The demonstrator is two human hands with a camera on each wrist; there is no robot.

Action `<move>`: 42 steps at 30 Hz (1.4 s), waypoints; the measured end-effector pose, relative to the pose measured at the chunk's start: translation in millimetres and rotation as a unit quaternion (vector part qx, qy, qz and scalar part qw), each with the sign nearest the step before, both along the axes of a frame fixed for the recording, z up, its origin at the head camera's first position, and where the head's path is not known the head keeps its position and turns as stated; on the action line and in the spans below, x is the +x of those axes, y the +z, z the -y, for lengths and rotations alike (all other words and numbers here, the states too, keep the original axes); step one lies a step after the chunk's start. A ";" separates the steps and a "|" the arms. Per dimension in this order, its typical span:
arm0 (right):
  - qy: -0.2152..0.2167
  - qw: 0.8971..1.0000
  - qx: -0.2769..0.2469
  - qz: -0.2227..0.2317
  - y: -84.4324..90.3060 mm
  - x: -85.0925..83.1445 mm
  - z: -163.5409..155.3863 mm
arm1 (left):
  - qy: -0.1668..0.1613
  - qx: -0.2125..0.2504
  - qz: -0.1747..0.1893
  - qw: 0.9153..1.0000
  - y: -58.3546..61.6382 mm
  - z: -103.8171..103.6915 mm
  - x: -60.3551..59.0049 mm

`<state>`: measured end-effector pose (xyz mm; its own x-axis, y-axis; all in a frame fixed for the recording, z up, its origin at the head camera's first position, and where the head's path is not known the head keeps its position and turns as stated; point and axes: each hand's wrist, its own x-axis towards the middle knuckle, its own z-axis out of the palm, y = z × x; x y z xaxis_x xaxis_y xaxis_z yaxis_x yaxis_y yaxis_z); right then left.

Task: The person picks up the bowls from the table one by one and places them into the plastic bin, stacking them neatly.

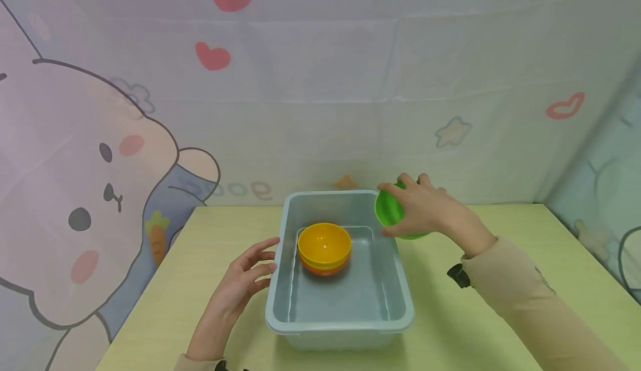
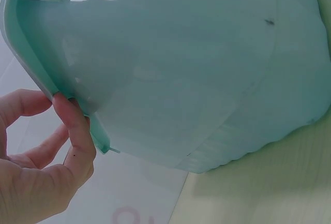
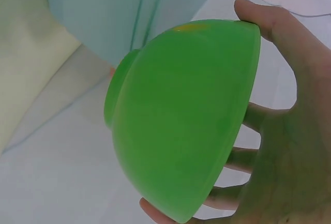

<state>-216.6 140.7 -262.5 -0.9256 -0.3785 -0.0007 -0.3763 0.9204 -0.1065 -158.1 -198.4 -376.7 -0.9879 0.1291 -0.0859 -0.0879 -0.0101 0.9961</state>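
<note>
Left hand (image 1: 243, 278) low at left, palm turned inward, fingers (image 2: 72, 131) relaxed and slightly spread, holding nothing. Right hand (image 1: 425, 207) raised farther forward, wrist bent, thumb and fingers curled in wide grip; beige sleeve covers forearm.

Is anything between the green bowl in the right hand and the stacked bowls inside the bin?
Nothing visible. The right hand holds the green bowl tilted at the bin's far right rim; open space separates it from the yellow bowl.
</note>
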 end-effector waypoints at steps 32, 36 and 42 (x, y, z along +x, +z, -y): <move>0.047 0.999 0.019 0.014 16.6 3.9 54.6 | 0.006 0.002 0.003 1.000 -0.4 -1.1 -0.9; 0.048 0.998 0.019 0.022 14.7 4.4 60.2 | 0.009 -0.001 0.003 1.000 0.1 -1.1 -0.1; 0.055 0.998 0.009 0.029 10.8 3.5 67.1 | 0.009 -0.002 0.005 1.000 0.9 -1.0 0.6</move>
